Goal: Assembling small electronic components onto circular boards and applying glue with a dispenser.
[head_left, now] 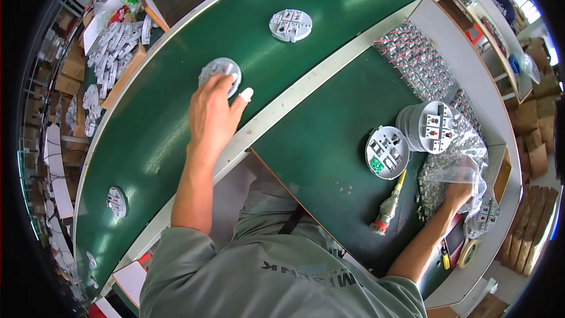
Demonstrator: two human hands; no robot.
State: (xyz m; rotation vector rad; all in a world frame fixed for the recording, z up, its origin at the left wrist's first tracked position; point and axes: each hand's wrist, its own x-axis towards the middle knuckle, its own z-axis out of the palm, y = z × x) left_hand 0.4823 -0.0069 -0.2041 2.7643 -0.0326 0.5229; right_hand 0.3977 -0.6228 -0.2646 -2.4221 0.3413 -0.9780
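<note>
My left hand [213, 109] reaches over the green conveyor belt [150, 132]. Its fingers rest on a round light-grey plastic disc with small parts [219, 66], while the thumb, in a white finger cot, stands apart beside the rim. My right hand [462, 187] is at a clear plastic bag [471, 153], next to a heap of small metal parts [431, 185]; film covers its fingers. Left of the bag, a stack of similar discs [435, 126] lies tipped on its side. Beside it is an open round housing [387, 152] with dark parts and a green piece inside.
More discs ride the belt, one ahead [291, 25] and one at left [117, 201]. On the green bench lie a yellow-handled tool wrapped in clear film [388, 203], a tape roll [468, 253] and a tray of metal parts with red wires [415, 59]. A pale rail [318, 73] divides belt and bench.
</note>
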